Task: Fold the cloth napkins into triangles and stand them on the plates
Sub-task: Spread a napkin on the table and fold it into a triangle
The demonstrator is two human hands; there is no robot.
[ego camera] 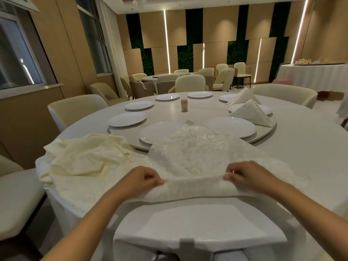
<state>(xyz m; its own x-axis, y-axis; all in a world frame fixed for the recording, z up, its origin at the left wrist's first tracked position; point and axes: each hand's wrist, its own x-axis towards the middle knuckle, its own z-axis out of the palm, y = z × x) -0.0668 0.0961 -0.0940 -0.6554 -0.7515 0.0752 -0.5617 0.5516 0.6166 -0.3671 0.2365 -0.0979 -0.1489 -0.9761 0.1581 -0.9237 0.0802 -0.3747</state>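
A white patterned cloth napkin point(194, 147) is pinched along its near edge by both hands, the left hand point(145, 178) and the right hand point(243, 176), over the round white counter point(301, 147).

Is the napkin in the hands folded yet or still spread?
Mostly spread: napkin lies flat; left hand and right hand pinch its near edge.

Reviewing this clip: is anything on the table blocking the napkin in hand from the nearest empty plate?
Nothing visible does. Both the left hand and right hand pinch the napkin, whose far corner already overlaps the nearest empty plate. The pile of napkins lies off to the left.
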